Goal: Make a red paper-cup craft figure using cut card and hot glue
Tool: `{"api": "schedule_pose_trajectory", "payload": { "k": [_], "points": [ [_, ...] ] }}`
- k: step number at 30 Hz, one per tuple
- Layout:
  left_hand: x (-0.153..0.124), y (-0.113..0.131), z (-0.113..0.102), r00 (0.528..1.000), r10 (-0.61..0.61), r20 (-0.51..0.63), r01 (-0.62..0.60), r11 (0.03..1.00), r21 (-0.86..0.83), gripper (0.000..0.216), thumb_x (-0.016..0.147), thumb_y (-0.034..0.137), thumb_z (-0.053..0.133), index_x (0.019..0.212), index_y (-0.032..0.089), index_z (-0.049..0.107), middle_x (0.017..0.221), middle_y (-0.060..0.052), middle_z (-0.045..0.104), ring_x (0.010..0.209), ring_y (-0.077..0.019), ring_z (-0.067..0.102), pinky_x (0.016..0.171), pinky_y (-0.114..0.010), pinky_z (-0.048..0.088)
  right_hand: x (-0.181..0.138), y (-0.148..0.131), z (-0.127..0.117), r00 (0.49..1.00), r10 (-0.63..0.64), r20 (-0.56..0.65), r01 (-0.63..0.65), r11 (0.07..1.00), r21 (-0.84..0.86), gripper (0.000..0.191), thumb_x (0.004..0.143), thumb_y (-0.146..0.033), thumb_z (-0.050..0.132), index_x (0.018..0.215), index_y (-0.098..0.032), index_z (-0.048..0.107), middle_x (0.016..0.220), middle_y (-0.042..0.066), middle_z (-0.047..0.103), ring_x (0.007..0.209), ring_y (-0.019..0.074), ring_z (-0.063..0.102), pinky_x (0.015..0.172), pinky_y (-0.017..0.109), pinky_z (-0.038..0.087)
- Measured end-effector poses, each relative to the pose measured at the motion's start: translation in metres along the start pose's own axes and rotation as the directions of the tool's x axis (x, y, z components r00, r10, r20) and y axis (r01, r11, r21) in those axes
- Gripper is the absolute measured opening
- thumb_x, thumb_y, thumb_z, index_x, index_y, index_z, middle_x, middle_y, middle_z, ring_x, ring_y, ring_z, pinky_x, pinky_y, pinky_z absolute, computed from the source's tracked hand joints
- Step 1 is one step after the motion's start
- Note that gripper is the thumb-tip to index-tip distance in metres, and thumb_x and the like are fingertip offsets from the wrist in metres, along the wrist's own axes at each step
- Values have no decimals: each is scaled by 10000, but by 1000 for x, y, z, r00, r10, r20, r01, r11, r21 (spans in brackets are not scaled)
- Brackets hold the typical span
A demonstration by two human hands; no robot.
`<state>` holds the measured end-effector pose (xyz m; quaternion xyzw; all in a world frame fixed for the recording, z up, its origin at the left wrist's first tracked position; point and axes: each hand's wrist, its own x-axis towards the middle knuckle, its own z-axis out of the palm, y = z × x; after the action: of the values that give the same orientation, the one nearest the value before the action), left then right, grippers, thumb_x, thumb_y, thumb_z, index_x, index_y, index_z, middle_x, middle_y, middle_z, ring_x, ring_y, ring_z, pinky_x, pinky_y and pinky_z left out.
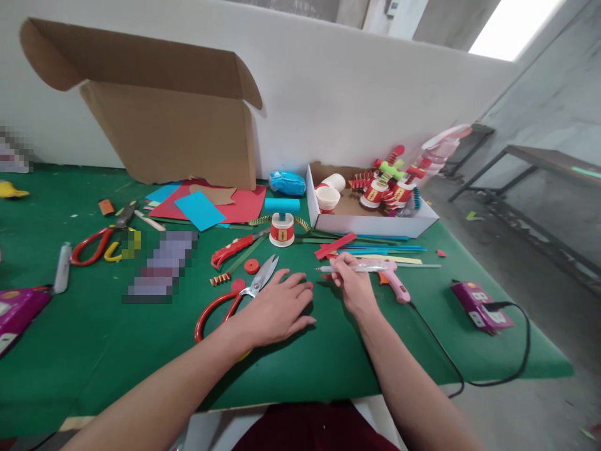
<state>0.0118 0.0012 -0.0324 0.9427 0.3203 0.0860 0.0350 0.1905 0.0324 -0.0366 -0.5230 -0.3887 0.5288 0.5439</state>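
My left hand (277,307) lies flat on the green table cover (94,351), fingers spread, beside the red-handled scissors (235,297) and touching a small red disc near its fingertips. My right hand (353,282) is closed round a clear glue stick (350,268), held level and pointing left. A pink glue gun (392,280) lies just right of that hand, its black cord (446,357) trailing off the table edge. A small paper-cup figure with a blue roll on top (282,224) stands a little beyond both hands. A red paper cross (334,245) lies near it.
An open cardboard box (164,119) leans at the back. A white tray box (375,216) holds paper cups and finished red figures. Red and blue sheets (206,203), a red knife (232,249), second scissors (96,241), paper strips (389,250) and a purple power strip (481,305) lie around.
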Motion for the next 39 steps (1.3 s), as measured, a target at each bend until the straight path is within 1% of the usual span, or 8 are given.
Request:
{"api": "schedule_pose_trajectory", "payload": {
  "k": [6, 8, 10, 16, 22, 27, 32, 39],
  "points": [
    [-9, -21, -26, 992, -67, -103, 65, 997, -30, 236, 916, 337, 394, 964, 190, 572, 1124, -61, 616, 1142, -235, 448, 955, -424, 301, 2, 1, -2, 1000, 22, 10, -21, 997, -78, 244, 635, -296, 650, 550, -210, 438, 398, -97, 401, 368, 54, 353, 494, 235, 488],
    [-13, -32, -36, 979, -143, -149, 140, 990, -28, 215, 895, 220, 389, 954, 179, 592, 995, -66, 626, 1028, -219, 479, 874, -394, 342, 2, 3, -2, 1000, 6, 22, -3, 991, -137, 227, 630, -279, 643, 546, -209, 445, 402, -94, 403, 374, 62, 386, 471, 225, 471],
    [-15, -38, -41, 984, -146, -101, 146, 989, -11, 230, 846, 143, 411, 902, 192, 629, 870, -57, 601, 923, -211, 478, 801, -378, 347, 3, 5, -2, 1000, -7, 31, 13, 979, -205, 215, 622, -263, 633, 534, -206, 446, 417, -87, 416, 380, 68, 422, 440, 210, 440],
    [-11, -31, -25, 996, -53, 68, 53, 999, 14, 265, 787, 110, 458, 860, 227, 685, 737, -52, 541, 853, -212, 445, 789, -389, 315, 6, 15, -1, 999, -7, 37, 18, 954, -298, 189, 612, -228, 578, 502, -203, 428, 383, -86, 408, 341, 72, 416, 363, 184, 341],
    [-8, -29, -16, 994, -95, 44, 92, 993, 80, 340, 797, 107, 440, 1034, 214, 660, 785, -76, 568, 893, -237, 458, 789, -398, 309, 3, 15, -1, 997, 11, 80, 9, 970, -243, 280, 645, -344, 650, 548, -206, 426, 379, -86, 416, 349, 74, 420, 396, 196, 400],
    [-6, -18, -16, 996, -35, 82, 33, 999, 32, 358, 780, 117, 459, 1096, 202, 605, 801, -66, 604, 815, -219, 476, 797, -394, 327, -4, 12, -2, 996, -27, 81, 48, 964, -261, 350, 735, -501, 595, 619, -210, 442, 425, -62, 471, 343, 64, 364, 356, 186, 286],
    [-6, -13, -6, 993, -31, 110, 27, 999, 37, 449, 767, 127, 479, 1207, 201, 529, 801, -67, 620, 805, -226, 502, 801, -393, 336, -3, 12, -2, 982, -128, 138, 175, 891, -420, 245, 668, -384, 653, 591, -209, 500, 474, -48, 482, 433, 88, 394, 411, 208, 287],
    [-6, -13, -7, 993, -18, 120, 13, 999, 42, 421, 774, 135, 453, 1183, 172, 544, 823, -84, 630, 827, -240, 514, 782, -398, 348, -1, 16, -3, 979, -153, 132, 197, 861, -469, 274, 685, -377, 616, 535, -211, 458, 454, -52, 425, 436, 92, 353, 442, 229, 263]
  ]
}}
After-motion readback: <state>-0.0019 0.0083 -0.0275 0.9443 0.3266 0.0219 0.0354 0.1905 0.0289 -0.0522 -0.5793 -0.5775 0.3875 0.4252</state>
